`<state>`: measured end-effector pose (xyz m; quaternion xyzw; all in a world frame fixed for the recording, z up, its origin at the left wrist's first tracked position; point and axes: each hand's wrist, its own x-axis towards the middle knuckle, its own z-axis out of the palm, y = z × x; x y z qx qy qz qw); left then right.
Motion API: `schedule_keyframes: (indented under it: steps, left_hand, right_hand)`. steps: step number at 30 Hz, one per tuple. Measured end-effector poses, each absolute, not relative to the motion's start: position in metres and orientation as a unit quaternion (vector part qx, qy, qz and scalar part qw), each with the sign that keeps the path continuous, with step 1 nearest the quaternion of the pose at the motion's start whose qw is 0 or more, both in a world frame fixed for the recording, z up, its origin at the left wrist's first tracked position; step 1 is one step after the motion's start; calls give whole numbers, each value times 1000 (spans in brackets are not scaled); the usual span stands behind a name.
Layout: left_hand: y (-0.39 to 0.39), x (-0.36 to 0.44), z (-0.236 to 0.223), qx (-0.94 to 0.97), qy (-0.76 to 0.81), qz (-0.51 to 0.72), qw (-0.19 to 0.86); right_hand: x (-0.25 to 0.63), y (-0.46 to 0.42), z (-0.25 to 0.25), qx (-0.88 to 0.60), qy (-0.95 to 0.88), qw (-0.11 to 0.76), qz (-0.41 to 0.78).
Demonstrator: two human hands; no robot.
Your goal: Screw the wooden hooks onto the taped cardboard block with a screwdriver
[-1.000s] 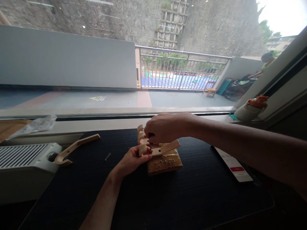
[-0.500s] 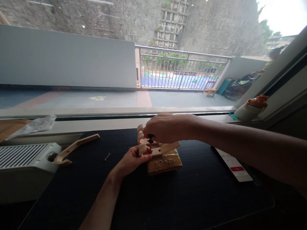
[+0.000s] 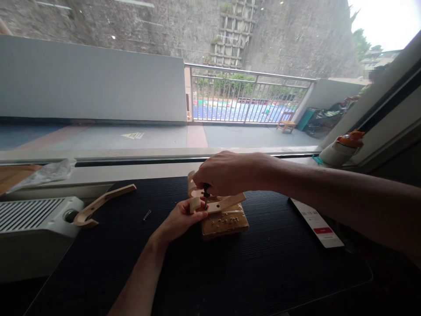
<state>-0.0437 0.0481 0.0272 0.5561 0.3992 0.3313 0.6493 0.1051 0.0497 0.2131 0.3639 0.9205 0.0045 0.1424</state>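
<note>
At far L, radiator [image 3: 39, 215]. On table [image 3: 256, 267], L side: lone hook [image 3: 121, 192], curl twd radiator; then small screw [image 3: 147, 215], apart from both. Next, L hand [image 3: 184, 215] pinching work hook [image 3: 230, 202] nr its curled end, over block [image 3: 226, 224], straight end pointing R. Other hooks [image 3: 192, 188] just beyond, partly hidden. R hand [image 3: 223, 173] closed on driver [image 3: 206, 191] above, shaft down at work hook, nr L thumb. To the R, phone [image 3: 324, 230] on table; bottle [image 3: 338, 151] on far sill.
</note>
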Motion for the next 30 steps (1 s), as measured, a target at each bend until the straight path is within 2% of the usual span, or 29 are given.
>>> schedule_keyframes:
  steps: [9, 18, 23, 30]
  left_hand:
    - [50, -45, 24, 558, 386, 333, 655]
    - [47, -44, 29, 563, 395, 336, 644]
    - [47, -44, 28, 559, 391, 336, 649]
    - [48, -44, 26, 557, 393, 338, 649]
  right_hand:
    - [100, 58, 194, 357, 921, 149, 36]
    - [96, 50, 213, 382, 913, 145, -11]
    - [97, 55, 204, 341, 925, 167, 11]
    - [104, 58, 198, 368, 916, 159, -2]
